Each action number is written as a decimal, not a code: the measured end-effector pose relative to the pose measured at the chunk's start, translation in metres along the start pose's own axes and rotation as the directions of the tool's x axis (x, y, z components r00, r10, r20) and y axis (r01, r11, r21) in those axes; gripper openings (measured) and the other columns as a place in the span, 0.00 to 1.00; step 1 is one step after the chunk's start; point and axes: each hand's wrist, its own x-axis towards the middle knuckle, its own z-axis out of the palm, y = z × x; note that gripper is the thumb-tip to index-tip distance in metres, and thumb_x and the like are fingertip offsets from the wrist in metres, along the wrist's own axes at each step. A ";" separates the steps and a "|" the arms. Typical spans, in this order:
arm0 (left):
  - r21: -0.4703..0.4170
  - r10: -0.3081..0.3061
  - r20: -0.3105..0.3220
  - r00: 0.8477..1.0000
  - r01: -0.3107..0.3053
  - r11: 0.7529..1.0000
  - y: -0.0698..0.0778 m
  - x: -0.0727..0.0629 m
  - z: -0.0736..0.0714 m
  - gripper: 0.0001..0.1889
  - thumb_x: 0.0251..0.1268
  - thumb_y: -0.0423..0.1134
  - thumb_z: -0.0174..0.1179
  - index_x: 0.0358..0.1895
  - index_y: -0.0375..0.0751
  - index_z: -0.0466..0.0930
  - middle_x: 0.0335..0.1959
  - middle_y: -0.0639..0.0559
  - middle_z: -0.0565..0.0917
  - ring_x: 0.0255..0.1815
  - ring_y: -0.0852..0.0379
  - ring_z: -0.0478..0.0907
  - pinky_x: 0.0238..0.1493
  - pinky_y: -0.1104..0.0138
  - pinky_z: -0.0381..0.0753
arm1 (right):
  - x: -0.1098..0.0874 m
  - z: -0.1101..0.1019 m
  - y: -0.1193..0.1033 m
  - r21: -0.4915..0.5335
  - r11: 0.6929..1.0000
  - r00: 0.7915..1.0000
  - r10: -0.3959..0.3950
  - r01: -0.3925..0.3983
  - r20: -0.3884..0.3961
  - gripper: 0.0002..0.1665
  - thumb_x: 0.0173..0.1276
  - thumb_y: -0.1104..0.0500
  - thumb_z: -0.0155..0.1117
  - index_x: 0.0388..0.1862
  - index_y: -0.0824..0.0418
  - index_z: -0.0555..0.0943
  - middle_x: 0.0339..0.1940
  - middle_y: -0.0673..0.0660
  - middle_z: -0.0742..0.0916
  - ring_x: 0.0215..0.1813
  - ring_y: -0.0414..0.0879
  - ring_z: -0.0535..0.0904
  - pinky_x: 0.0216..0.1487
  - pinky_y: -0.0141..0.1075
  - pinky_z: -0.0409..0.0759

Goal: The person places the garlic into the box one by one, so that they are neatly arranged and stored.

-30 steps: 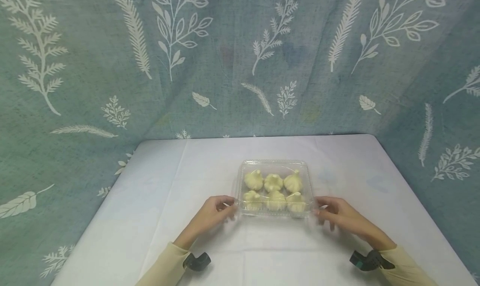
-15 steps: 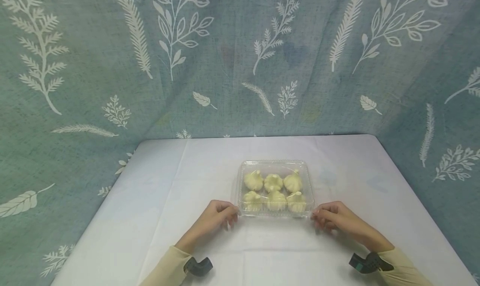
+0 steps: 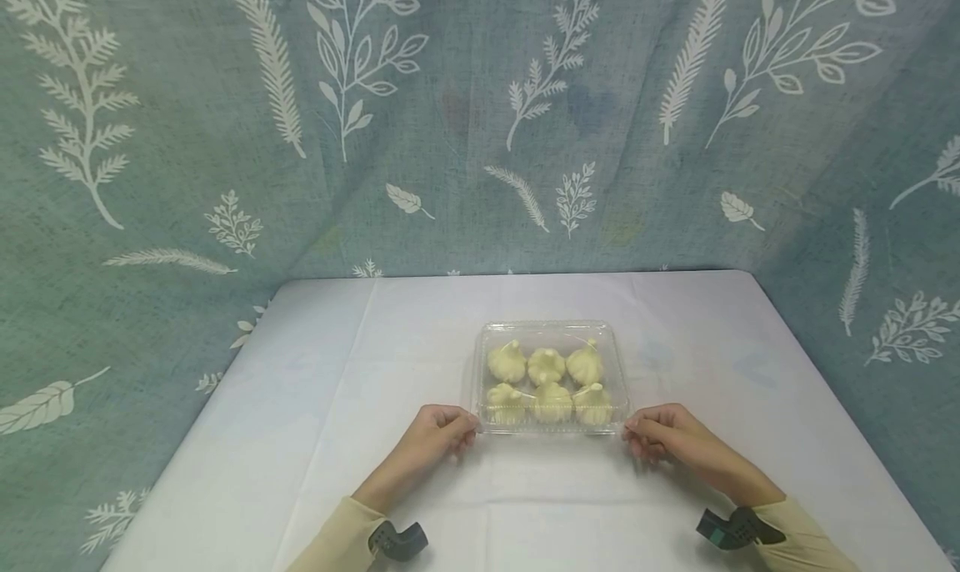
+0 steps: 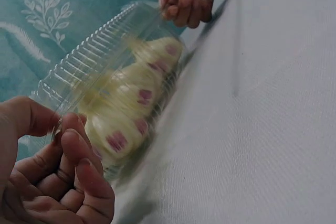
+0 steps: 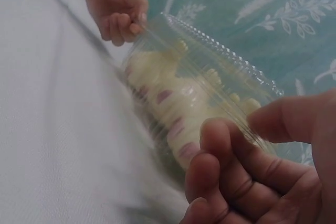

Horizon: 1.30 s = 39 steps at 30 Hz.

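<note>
A clear plastic clamshell container [image 3: 551, 328] with its lid down stands on the white-covered table. Inside it, pale garlic bulbs [image 3: 546, 365] sit in two rows, and purplish patches show on their lower sides in both wrist views. My left hand [image 3: 442, 434] pinches the container's rim at the near left corner between thumb and forefinger, the other fingers curled below. At the near right corner, my right hand [image 3: 660, 434] has the rim between thumb and forefinger in the same way. The right wrist view shows its fingers [image 5: 215, 135] close up against the plastic edge.
A white cloth [image 3: 420, 313] covers the table. Behind and beside it hangs a blue-green curtain [image 3: 465, 122] with white leaf prints. Dark wrist-worn devices [image 3: 397, 540] sit at both cuffs.
Both hands have shifted slightly toward the near corners of the container, and their fingers have closed to pinch its rim. The container and garlic stay almost where they were.
</note>
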 end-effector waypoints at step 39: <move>0.213 0.044 0.054 0.998 -0.055 0.975 0.009 -0.010 -0.049 0.21 0.76 0.53 0.58 0.43 0.37 0.90 0.42 0.43 0.91 0.40 0.55 0.86 0.47 0.64 0.85 | -0.003 -0.022 -0.020 -0.326 0.942 0.972 -0.001 -0.077 -0.234 0.23 0.81 0.50 0.55 0.50 0.68 0.86 0.34 0.56 0.88 0.35 0.42 0.81 0.36 0.36 0.83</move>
